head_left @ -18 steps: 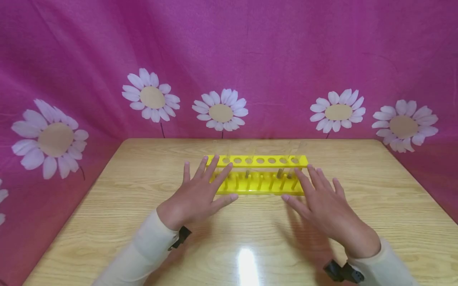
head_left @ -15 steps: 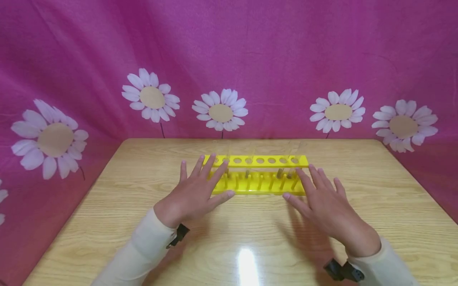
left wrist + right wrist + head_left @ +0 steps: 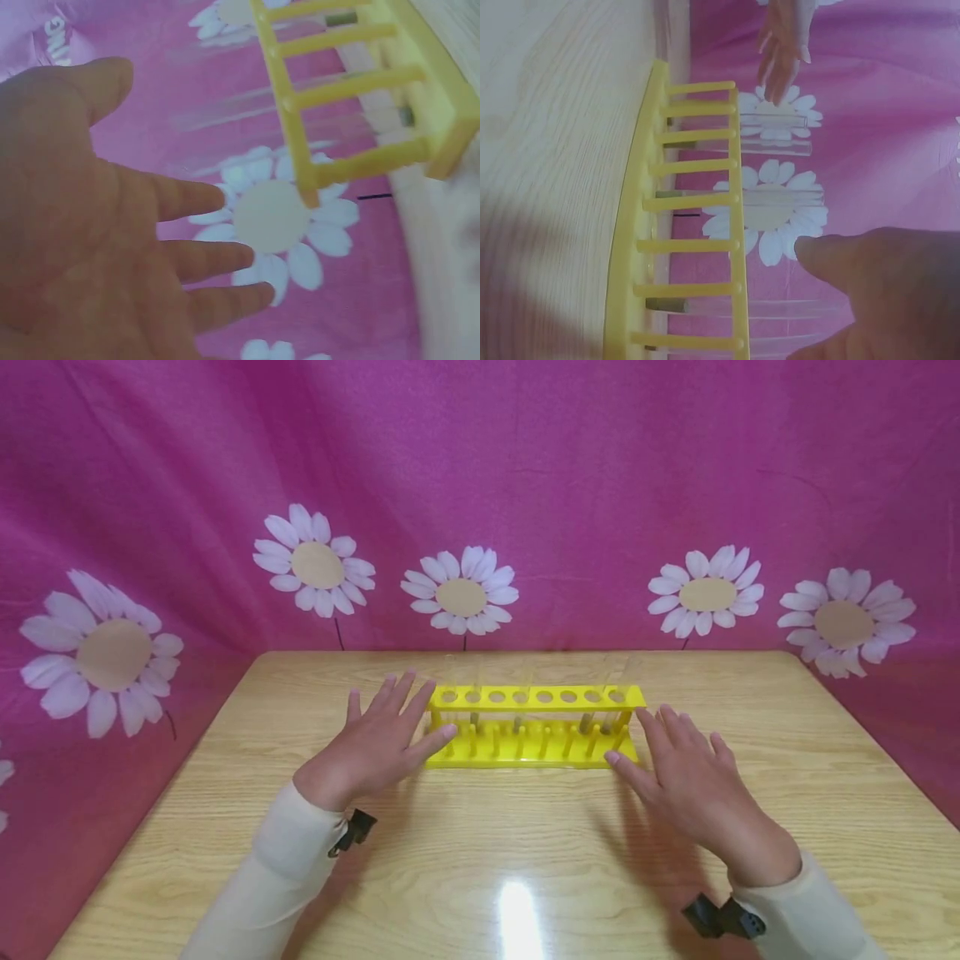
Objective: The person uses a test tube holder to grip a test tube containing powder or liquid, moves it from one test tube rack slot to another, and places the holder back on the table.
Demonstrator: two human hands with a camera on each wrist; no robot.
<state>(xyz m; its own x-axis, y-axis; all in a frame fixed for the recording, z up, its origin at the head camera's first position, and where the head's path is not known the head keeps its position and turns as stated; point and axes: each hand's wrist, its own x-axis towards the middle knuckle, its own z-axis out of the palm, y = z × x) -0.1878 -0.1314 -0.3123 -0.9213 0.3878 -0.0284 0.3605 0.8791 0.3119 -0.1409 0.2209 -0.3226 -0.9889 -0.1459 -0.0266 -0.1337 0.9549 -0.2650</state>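
Room to pass is left over the table (image 3: 525, 831) in front of the rack (image 3: 533, 705), between the left hand (image 3: 367, 747) and the right hand (image 3: 696, 785). Above the rack, the way is obstructed by clear tubes (image 3: 587, 724), though a gap is left between the middle one and the right pair; both ends are crowded by the hands.

A shiny wooden table (image 3: 465, 835) is under the left hand (image 3: 371, 743) and the right hand (image 3: 697, 793). A bright white patch of light (image 3: 519, 918) is on it, between the hands but nearer. Past both hands is a pinky-purple cloth (image 3: 585, 468) with big white flowers (image 3: 707, 595). One is straight behind the right hand. Past the left hand's thumb, white letters (image 3: 58, 41) show.
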